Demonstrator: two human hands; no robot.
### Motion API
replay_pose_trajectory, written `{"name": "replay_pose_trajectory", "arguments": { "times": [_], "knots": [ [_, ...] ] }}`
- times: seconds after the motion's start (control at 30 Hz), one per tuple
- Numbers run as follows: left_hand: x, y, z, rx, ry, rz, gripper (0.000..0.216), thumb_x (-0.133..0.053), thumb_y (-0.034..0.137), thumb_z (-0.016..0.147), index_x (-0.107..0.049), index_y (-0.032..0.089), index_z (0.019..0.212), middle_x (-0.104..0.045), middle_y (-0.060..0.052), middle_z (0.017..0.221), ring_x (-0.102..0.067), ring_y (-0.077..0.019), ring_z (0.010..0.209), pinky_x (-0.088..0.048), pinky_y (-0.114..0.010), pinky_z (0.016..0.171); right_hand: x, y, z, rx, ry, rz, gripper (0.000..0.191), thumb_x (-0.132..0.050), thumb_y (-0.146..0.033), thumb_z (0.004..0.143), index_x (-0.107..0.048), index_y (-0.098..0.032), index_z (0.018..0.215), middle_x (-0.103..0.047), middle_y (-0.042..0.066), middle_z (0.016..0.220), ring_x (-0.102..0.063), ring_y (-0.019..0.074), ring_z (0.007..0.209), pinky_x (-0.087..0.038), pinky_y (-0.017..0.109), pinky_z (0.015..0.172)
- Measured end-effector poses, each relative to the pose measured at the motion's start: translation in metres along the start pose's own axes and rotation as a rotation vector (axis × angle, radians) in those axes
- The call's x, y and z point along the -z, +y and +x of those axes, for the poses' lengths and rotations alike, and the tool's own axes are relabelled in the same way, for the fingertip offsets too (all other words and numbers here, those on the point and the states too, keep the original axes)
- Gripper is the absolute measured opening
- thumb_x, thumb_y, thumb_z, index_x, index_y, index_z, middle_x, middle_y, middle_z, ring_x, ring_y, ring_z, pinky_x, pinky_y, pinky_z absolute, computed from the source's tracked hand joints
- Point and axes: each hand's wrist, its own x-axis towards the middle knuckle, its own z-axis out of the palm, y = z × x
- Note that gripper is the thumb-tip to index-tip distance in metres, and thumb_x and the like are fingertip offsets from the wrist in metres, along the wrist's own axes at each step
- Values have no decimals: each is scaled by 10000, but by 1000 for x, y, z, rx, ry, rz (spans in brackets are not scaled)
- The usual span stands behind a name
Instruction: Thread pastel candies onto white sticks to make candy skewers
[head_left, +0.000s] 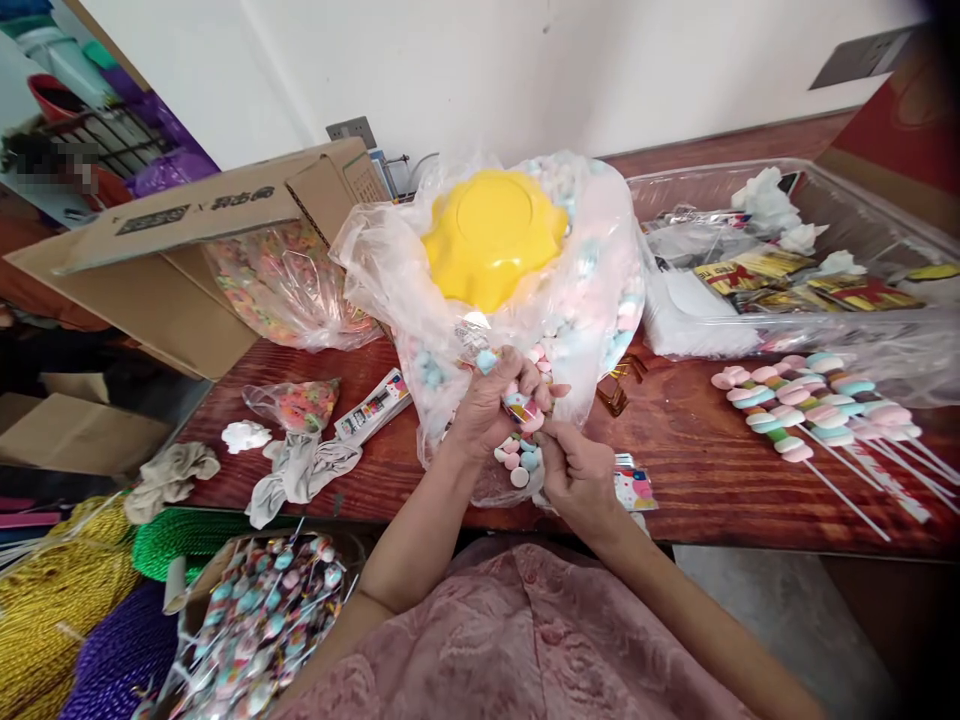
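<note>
My left hand [491, 400] is closed around a wrapped marshmallow pop [523, 410], in clear film with a printed label; pink and pale blue pieces show through. Just below it, my right hand [581, 475] pinches at the lower end of the wrapper; what lies between the fingertips is too small to make out. Loose pink, blue and white marshmallows [517, 462] lie under both hands in a large clear plastic bag [607, 270]. On top of that bag rests a yellow scalloped bowl [495, 235], upside down.
Unwrapped marshmallow skewers [795, 400] lie at right, before a clear plastic bin [750, 330] of packets. Gold twist ties [619, 385] are beside the bag. At left stand a cardboard box [202, 200], gummy candy bag [300, 405] and gloves [300, 470]. Finished pops [262, 610] fill a container below.
</note>
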Motion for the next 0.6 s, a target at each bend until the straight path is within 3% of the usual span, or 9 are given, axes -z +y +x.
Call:
{"name": "replay_pose_trajectory", "arguments": {
  "times": [0.13, 0.23, 0.33, 0.47, 0.6],
  "knots": [
    [2, 8, 3, -107, 208, -131, 228, -673, 413, 879, -601, 200, 843, -640, 15, 706, -677, -162, 684, -578, -366, 784, 8, 20, 4, 240, 100, -339, 157, -534, -119, 899, -681, -162, 933, -653, 22, 654, -552, 129, 592, -376, 261, 598],
    [1, 10, 5, -113, 336, -174, 310, -645, 442, 897, -560, 189, 741, -609, 29, 652, -657, -138, 639, -581, -361, 785, 11, 23, 4, 287, 107, -346, 186, -537, -90, 879, -679, -161, 974, -642, 15, 648, -528, 132, 598, -375, 271, 612],
    [1, 8, 8, -99, 389, -211, 421, -606, 456, 922, -471, 176, 638, -540, 51, 590, -599, -99, 572, -582, -357, 807, 8, 22, 1, 300, 129, -290, 227, -558, -67, 856, -670, -162, 1029, -670, 24, 704, -525, 136, 615, -376, 278, 618],
    [4, 7, 9, -95, 471, -279, 430, -529, 433, 972, -454, 177, 635, -523, 57, 591, -545, -74, 537, -575, -363, 845, 3, 20, -2, 312, 130, -258, 240, -574, -56, 847, -658, -163, 1045, -698, 31, 743, -567, 138, 637, -396, 276, 631],
    [6, 7, 8, -103, 425, -303, 408, -506, 424, 985, -465, 182, 659, -477, 65, 564, -483, -65, 477, -570, -322, 776, 0, 18, -3, 276, 123, -204, 189, -572, -74, 862, -649, -152, 1016, -700, 36, 736, -610, 134, 634, -434, 264, 630]
  ]
}}
